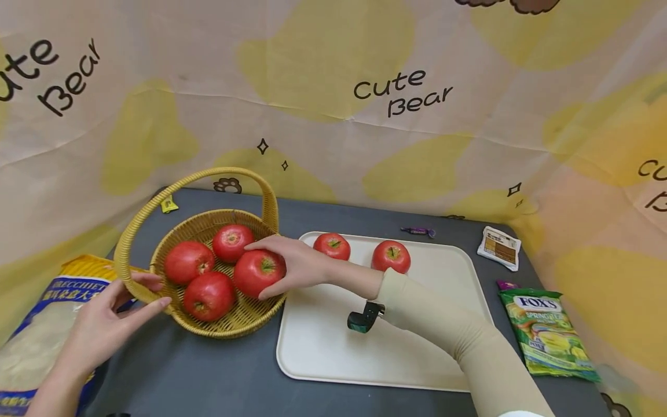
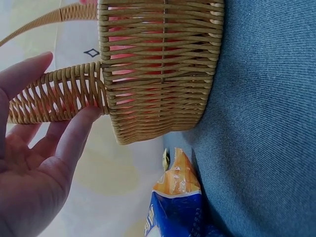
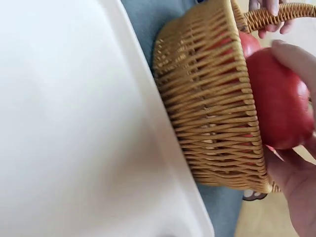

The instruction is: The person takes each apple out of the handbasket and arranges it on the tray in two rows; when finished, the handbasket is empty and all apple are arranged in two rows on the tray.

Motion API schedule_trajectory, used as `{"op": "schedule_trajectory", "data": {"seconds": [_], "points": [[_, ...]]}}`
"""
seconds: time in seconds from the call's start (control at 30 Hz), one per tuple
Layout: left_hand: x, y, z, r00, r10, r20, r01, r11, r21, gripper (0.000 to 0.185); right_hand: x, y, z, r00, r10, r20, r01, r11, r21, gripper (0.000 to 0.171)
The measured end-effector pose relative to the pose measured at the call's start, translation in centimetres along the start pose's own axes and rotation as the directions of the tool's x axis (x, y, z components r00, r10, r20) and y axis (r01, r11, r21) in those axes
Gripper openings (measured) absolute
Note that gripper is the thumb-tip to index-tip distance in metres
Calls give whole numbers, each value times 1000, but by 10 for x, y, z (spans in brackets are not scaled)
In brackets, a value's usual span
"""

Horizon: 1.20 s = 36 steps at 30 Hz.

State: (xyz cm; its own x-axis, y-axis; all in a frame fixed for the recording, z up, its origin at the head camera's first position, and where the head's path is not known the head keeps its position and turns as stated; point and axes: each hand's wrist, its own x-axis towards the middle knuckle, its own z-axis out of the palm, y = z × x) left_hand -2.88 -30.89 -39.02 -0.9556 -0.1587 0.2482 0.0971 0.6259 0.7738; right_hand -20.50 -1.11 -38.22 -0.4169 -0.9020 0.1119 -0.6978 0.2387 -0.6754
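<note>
A woven basket (image 1: pixel 229 331) with a tall arched handle stands on the left. Three red apples (image 1: pixel 209 298) lie inside it. My right hand (image 1: pixel 302 263) holds another red apple (image 1: pixel 259 275) at the basket's right side, thumb and fingers around it; the right wrist view shows this held apple (image 3: pixel 276 98) overlapping the rim. My left hand (image 1: pixel 106 318) grips the near foot of the handle, thumb on one side and fingers on the other, as the left wrist view shows on the wicker handle (image 2: pixel 59 94). Two red apples (image 1: pixel 391 256) sit along the back of a white tray (image 1: pixel 375 353).
Left of the basket lies a pasta bag (image 1: pixel 47 324). A yellow wrapped sweet (image 1: pixel 168 204) is behind it. Past the tray are a purple wrapped sweet (image 1: pixel 418 231), a white-and-brown packet (image 1: pixel 499 248) and a green FOX'S bag (image 1: pixel 547 336). Printed cloth (image 1: pixel 312 145) walls the table.
</note>
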Motion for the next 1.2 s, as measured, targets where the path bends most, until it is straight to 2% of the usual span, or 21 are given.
{"op": "schedule_trajectory", "data": {"seconds": [0.07,0.17,0.27,0.37,0.5,0.6,0.77,0.97,1.1,1.2], "points": [[0,0,0,1000,-2,1,2,1000,2,40,-11,-2,-1,996,41,-73,-36,996,78,81],[1,0,0,1000,-14,-2,15,1000,12,41,-29,-5,-6,978,148,-148,-116,971,208,80],[1,2,1,999,-38,-4,38,999,21,41,-48,-8,-13,945,266,-190,-199,930,310,77],[1,4,3,998,-59,-10,59,998,23,41,-70,-8,-21,902,379,-208,-289,886,361,75],[0,6,4,998,-64,-18,64,998,11,41,-103,-4,-33,831,506,-232,-396,830,394,75],[0,6,5,998,-60,-22,60,998,7,42,-130,2,-42,782,567,-260,-442,798,410,77],[-1,6,5,998,-61,-28,61,998,13,42,-179,15,-54,704,625,-337,-480,769,422,76],[-1,5,5,997,-63,-33,64,998,5,41,-235,32,-67,588,692,-418,-545,721,427,76],[0,3,4,996,-79,-31,80,997,15,41,-262,46,-77,510,732,-452,-623,676,392,78],[0,3,4,996,-81,-26,82,996,19,40,-278,54,-83,453,762,-464,-681,631,372,84]]}}
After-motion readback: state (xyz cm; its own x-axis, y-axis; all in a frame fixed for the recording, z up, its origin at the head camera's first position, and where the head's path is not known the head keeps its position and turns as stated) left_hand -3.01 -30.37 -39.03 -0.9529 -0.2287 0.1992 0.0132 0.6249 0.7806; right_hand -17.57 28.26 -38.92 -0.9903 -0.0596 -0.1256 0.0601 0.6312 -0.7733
